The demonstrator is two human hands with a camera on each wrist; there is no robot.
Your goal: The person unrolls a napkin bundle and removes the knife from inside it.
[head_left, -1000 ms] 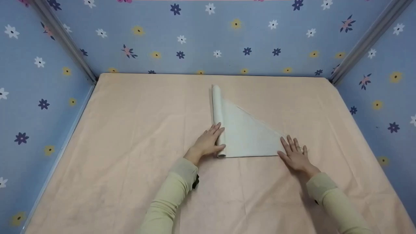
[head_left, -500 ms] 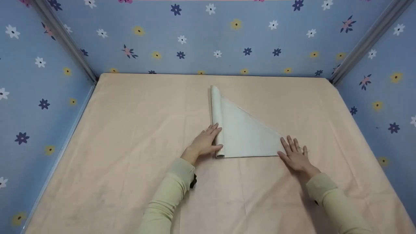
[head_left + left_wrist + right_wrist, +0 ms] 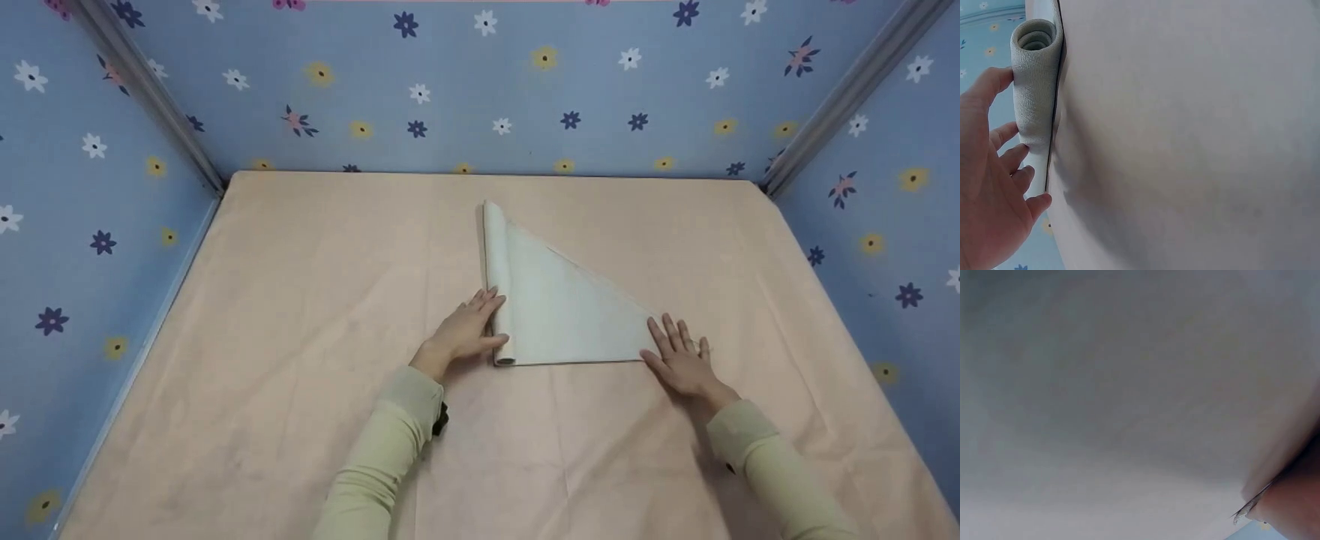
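Observation:
A pale towel lies on the covered table, its left side wound into a narrow roll. The flat part is roughly triangular, with a slanting far edge. At the roll's near half, my left hand touches it with outstretched fingers and thumb. Up close in the left wrist view, the roll's coiled end looks fuzzy, and fingertips rest along its side. My right hand presses with spread fingers at the towel's right corner. Only part of that hand shows in the right wrist view, at the lower right.
A peach cloth with soft creases covers the table. Blue flowered panels stand behind it and on both sides, joined at grey corner posts.
My left hand and the roll have shifted slightly left, and the flat part of the towel is a little wider. The right hand has stayed in place.

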